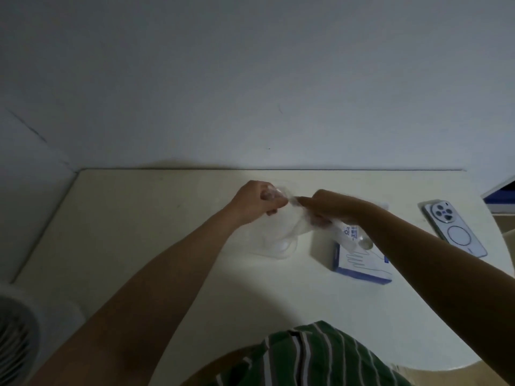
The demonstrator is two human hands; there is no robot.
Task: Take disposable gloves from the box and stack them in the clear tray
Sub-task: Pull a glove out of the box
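A thin clear disposable glove (289,218) is stretched between my two hands above the table. My left hand (255,201) grips one end of it with curled fingers. My right hand (331,208) pinches the other end. Below the glove lies the clear tray (276,250), faint against the pale tabletop. The white and blue glove box (359,260) lies flat to the right of the tray, partly under my right forearm.
A phone (454,228) lies camera side up at the table's right. The cream table (139,232) meets a white wall at the back. A fan grille (14,341) stands at the lower left. A blue and white object (501,197) sits at the right edge.
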